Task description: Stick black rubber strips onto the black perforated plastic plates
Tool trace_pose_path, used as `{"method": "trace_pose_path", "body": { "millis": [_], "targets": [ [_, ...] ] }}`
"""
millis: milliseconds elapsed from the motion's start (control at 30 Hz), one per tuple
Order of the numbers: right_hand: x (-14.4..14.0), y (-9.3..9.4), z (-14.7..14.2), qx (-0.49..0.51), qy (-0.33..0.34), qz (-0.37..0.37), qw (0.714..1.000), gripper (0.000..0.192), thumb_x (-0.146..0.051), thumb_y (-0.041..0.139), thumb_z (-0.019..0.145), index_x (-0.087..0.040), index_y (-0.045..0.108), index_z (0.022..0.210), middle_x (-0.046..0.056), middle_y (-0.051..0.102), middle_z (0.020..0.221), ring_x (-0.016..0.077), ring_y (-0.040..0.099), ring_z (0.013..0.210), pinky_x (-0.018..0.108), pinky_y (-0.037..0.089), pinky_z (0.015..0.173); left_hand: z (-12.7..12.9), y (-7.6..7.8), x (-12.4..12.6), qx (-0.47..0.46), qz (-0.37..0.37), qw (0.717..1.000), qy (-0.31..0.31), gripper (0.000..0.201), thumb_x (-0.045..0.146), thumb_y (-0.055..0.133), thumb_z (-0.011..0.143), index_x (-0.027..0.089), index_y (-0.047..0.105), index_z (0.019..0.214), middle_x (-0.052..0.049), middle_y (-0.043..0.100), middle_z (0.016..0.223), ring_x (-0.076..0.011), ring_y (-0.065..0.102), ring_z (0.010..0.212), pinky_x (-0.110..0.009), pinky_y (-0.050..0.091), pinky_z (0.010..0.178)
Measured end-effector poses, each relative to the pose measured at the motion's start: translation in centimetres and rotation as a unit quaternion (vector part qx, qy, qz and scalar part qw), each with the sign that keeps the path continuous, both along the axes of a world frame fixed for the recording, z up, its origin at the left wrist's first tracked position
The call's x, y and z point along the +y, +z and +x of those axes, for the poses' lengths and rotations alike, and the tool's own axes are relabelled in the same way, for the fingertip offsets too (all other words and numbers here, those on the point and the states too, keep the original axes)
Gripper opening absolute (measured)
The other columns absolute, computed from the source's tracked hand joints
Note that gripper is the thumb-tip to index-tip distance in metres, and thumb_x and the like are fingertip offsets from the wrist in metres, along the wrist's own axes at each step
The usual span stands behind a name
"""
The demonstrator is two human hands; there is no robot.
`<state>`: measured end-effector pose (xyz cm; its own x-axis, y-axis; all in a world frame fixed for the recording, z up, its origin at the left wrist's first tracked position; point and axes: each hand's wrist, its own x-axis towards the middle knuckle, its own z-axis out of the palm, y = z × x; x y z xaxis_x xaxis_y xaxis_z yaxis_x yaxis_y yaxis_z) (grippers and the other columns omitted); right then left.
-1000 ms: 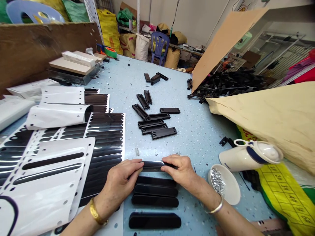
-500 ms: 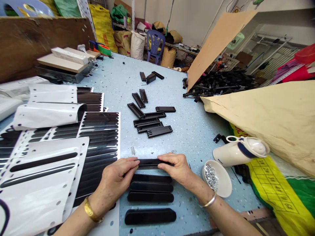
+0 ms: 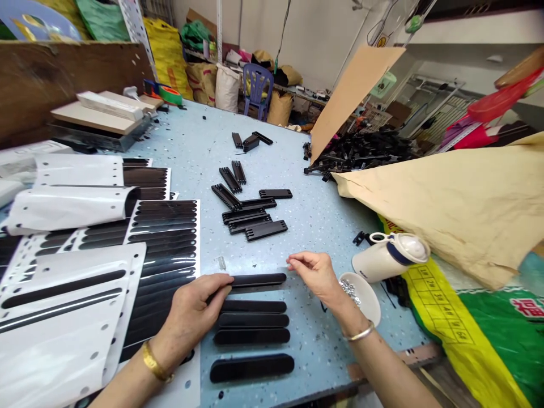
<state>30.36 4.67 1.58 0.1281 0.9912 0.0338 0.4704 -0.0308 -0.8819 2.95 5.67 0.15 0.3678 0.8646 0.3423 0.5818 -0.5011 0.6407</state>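
Lying flat on the bench [image 3: 314, 215], a black strip [image 3: 258, 280] sat crosswise just ahead of you, at the top of a short column of like strips [image 3: 251, 321]. Your left hand [image 3: 193, 314] pinned its left end, fingers [image 3: 223, 281] curled down and closed on that tip. Your right hand [image 3: 317, 273] hung just off the strip's right end, not touching it, fingers bunched loosely with the tips drawn together and nothing visible between them.

Three more strips lay close below the held one, and a fourth, wider piece [image 3: 251, 368] lay nearer you, a little apart. Just right of your right wrist stood a white dish [image 3: 369, 303] with small shiny bits in it, and beside that a white jug [image 3: 389, 256] lay on its side. White sheets [image 3: 80, 317] carrying rows of black strips spread across the bench to your left. Farther out, near the bench's middle, slotted black bars [image 3: 250, 212] lay in a loose group. A tan sack [image 3: 450, 198] sprawled on the right, with a heap of black parts [image 3: 361, 153] behind it.
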Motion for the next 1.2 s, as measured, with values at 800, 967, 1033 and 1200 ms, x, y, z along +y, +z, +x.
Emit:
{"method": "trace_pose_path", "body": {
  "millis": [800, 967, 1033, 1200],
  "targets": [
    [-6.6, -0.9, -2.6, -0.08, 0.062, 0.127, 0.987, 0.032, -0.017, 0.066, 0.076, -0.018, 0.072, 0.107, 0.01, 0.073, 0.1, 0.023, 0.067, 0.092, 0.035, 0.055, 0.08, 4.1, 2.3, -0.3, 0.152, 0.078, 0.963, -0.208, 0.025, 0.019, 0.051, 0.089, 0.02, 0.069, 0.106, -0.011, 0.073, 0.111, -0.0358, 0.067, 0.105, -0.054, 0.055, 0.079],
    [-7.3, -1.8, -2.9, -0.143, 0.063, 0.161, 0.974, 0.029, -0.022, 0.065, 0.082, -0.017, 0.072, 0.109, 0.014, 0.072, 0.105, 0.0262, 0.066, 0.094, 0.042, 0.053, 0.085, 4.0, 1.1, -0.7, 0.162, 0.076, 0.959, -0.222, 0.031, 0.022, 0.054, 0.089, 0.02, 0.065, 0.118, -0.011, 0.068, 0.122, -0.0388, 0.062, 0.113, -0.055, 0.054, 0.081],
    [-7.4, -2.0, -3.1, -0.158, 0.064, 0.171, 0.97, 0.028, -0.022, 0.062, 0.084, -0.016, 0.072, 0.11, 0.016, 0.072, 0.106, 0.0266, 0.066, 0.093, 0.042, 0.054, 0.084, 3.8, 0.6, -0.8, 0.159, 0.088, 0.958, -0.224, 0.031, 0.019, 0.049, 0.091, 0.021, 0.066, 0.117, -0.01, 0.068, 0.123, -0.0388, 0.06, 0.115, -0.055, 0.055, 0.08],
    [-7.6, -2.3, -3.3, -0.161, 0.051, 0.173, 0.97, 0.027, -0.022, 0.06, 0.085, -0.017, 0.073, 0.109, 0.016, 0.071, 0.109, 0.0272, 0.067, 0.095, 0.043, 0.054, 0.085, 3.9, -0.1, -0.7, 0.14, 0.092, 0.962, -0.217, 0.033, 0.016, 0.045, 0.092, 0.021, 0.067, 0.115, -0.01, 0.069, 0.12, -0.0371, 0.057, 0.12, -0.052, 0.055, 0.079]
  ]
}}
